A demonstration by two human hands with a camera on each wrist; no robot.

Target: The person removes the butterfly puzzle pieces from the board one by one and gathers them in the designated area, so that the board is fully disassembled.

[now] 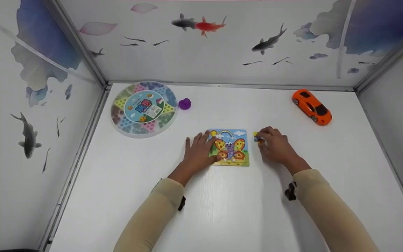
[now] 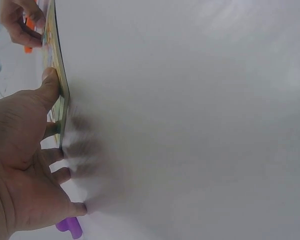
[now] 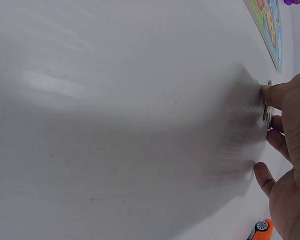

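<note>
A square butterfly puzzle lies flat on the white table. My left hand rests at its left side with the fingers spread. In the left wrist view the thumb presses on the puzzle's near edge, and the other fingertips reach down to the board and the table. To the right of the puzzle, my right hand pinches a small yellow and blue puzzle piece close over the table, apart from the board. The fingers partly hide this piece; the right wrist view shows it edge-on between thumb and fingers.
A round lidded case with a coloured pattern stands at the back left, a small purple toy beside it. An orange toy car sits at the back right. Printed walls enclose the table at the back and sides.
</note>
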